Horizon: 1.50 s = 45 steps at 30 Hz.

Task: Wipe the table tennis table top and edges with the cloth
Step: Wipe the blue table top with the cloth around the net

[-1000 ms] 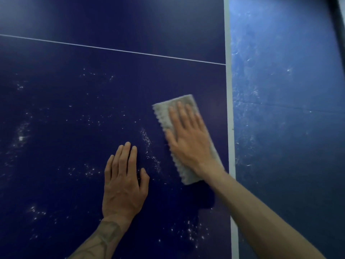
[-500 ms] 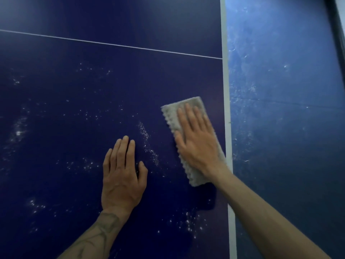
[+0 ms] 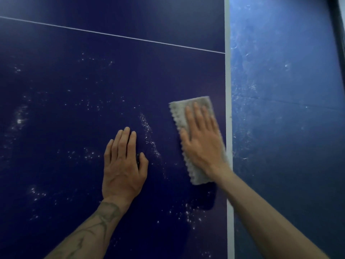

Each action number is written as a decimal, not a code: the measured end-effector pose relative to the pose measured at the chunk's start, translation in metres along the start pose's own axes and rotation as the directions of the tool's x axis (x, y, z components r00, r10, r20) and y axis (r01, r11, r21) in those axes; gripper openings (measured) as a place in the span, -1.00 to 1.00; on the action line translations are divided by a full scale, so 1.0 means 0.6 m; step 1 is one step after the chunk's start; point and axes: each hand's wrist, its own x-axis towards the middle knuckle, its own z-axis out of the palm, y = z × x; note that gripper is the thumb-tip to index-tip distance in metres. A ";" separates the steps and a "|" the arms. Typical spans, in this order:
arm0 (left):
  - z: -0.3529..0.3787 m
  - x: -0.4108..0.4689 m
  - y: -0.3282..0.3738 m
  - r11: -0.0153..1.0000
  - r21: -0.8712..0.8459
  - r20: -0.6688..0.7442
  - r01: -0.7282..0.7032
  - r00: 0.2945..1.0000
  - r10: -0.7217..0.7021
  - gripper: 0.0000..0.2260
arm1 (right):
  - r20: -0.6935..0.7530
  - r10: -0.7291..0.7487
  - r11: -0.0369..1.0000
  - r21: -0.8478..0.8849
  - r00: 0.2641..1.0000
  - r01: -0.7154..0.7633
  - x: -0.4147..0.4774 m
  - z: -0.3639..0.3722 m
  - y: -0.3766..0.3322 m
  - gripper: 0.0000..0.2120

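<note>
The dark blue table tennis table top [image 3: 74,81] fills the left and middle of the head view, speckled with white dust. A folded grey cloth [image 3: 178,116] lies flat on it, close to the white edge line [image 3: 228,90] at the table's right side. My right hand [image 3: 202,141] presses on the cloth with straight fingers. My left hand [image 3: 124,163] rests flat on the bare table top, to the left of the cloth. A streak of white specks [image 3: 149,135] runs between the two hands.
A thin white line [image 3: 112,35] crosses the table top farther away. Beyond the table's right edge lies a lighter blue scuffed floor [image 3: 283,109]. More dust lies at the left [image 3: 18,120] and near my right forearm [image 3: 188,215].
My right hand has slid the cloth to the right, closer to the white edge line. My left hand stays flat in about the same spot.
</note>
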 end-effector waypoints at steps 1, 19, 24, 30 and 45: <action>0.000 0.001 0.000 1.000 -0.001 0.000 0.001 1.000 -0.001 -0.47 | 0.008 0.069 0.998 0.000 0.998 -0.069 0.003 -0.009 0.023 -0.37; -0.023 -0.027 -0.005 0.996 -0.085 -0.010 0.017 1.000 -0.017 -0.54 | -0.023 0.286 0.957 0.050 0.958 -0.285 0.042 -0.011 -0.040 -0.34; -0.027 -0.128 -0.044 1.000 -0.015 -0.019 -0.008 1.000 0.008 -0.53 | 0.002 0.004 0.998 0.064 1.000 -0.004 0.036 0.019 -0.171 -0.34; -0.014 -0.162 -0.046 0.998 0.050 0.030 -0.026 0.999 0.024 -0.49 | 0.014 -0.020 1.000 -0.011 1.000 0.020 -0.028 0.024 -0.106 -0.36; -0.016 -0.159 -0.047 0.999 0.037 0.055 -0.019 0.998 0.017 -0.48 | 0.039 0.082 0.996 -0.049 0.996 -0.080 -0.117 0.028 -0.078 -0.35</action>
